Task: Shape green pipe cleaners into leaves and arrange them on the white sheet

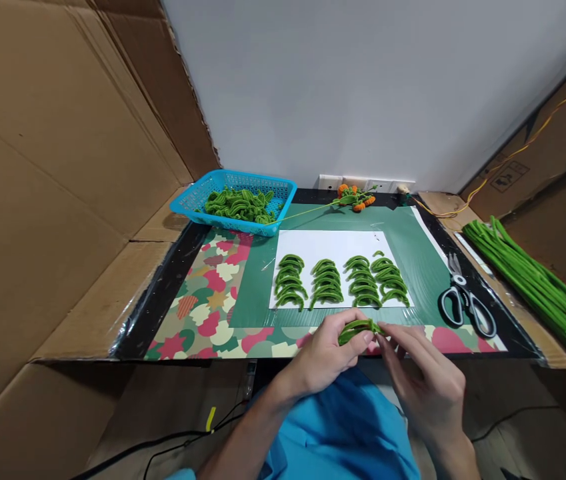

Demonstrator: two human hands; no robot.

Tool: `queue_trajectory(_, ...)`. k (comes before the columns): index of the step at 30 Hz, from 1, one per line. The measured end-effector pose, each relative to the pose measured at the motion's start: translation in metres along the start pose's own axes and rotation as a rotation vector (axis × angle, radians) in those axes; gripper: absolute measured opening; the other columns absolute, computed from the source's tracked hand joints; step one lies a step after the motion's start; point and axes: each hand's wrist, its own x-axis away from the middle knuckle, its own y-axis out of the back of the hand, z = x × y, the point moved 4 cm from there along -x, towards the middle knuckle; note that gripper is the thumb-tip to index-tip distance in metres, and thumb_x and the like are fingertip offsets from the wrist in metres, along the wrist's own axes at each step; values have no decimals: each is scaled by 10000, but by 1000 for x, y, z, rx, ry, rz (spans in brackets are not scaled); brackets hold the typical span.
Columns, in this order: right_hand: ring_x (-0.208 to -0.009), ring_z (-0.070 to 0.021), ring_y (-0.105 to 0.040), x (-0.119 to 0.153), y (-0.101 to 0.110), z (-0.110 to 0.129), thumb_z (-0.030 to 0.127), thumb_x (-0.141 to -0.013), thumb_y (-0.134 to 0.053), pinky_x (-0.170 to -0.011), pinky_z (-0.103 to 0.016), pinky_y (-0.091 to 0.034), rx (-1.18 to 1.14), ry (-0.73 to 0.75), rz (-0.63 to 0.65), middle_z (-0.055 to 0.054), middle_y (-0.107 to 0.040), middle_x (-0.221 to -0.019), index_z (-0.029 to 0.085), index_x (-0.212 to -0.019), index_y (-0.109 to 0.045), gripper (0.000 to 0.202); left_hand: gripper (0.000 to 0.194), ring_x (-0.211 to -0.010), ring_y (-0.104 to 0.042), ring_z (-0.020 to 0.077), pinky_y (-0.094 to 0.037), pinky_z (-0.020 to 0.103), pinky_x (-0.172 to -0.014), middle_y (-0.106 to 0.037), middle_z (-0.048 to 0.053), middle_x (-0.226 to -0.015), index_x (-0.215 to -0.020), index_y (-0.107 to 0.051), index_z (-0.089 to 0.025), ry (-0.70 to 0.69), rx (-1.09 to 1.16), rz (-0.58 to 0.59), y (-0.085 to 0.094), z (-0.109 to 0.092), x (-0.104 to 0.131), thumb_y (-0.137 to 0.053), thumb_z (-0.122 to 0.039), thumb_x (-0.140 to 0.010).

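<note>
Close to the table's front edge, my left hand point(327, 350) is closed around a bent green pipe-cleaner piece point(355, 328), which looks like a looped leaf shape. My right hand point(425, 373) pinches the right end of that same piece between thumb and fingers. Just beyond my hands lies a white sheet point(333, 243). Curved green pipe-cleaner pieces point(327, 281) are laid on it in several stacked columns, with one small piece point(378, 253) above the rightmost column.
A blue basket point(283, 197) of shaped green pieces stands back left. Behind the sheet lies an orange-flowered stem point(355, 199). Scissors point(465, 303) rest at the right, beside a bundle of long green pipe cleaners point(533, 283). Cardboard walls point(63, 167) flank the table.
</note>
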Motion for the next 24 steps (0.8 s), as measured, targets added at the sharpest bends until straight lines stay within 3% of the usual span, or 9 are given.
queue_trajectory(10, -877, -144, -739, -4, 5, 1, 13, -952, -691, -799, -240, -612, 46, 30, -15, -72, -737, -1028, 168, -1134, -713, 239, 376, -502, -318, 8, -195, 188, -480, -511, -56, -798, -991, -488, -184, 3, 76, 27, -2, -2, -1, -666, -515, -1005)
queue_trajectory(17, -908, -147, -736, 3, 4, 3, -24, -927, -703, -864, -268, -619, 40, 48, -35, -73, -743, -1039, 166, -1165, -715, 305, 390, -479, -377, 34, -242, 185, -463, -454, -81, -674, -996, -504, -187, -36, 6, -50, 0, 0, -1, -658, -545, -1003)
queue_trajectory(24, -888, -148, -731, 1, 2, 2, -1, -941, -702, -841, -272, -615, 46, 27, -24, -74, -741, -1020, 170, -1140, -711, 262, 377, -490, -386, 18, -254, 186, -465, -485, -59, -765, -1018, -508, -177, -50, 52, -34, -1, -2, -1, -689, -507, -995)
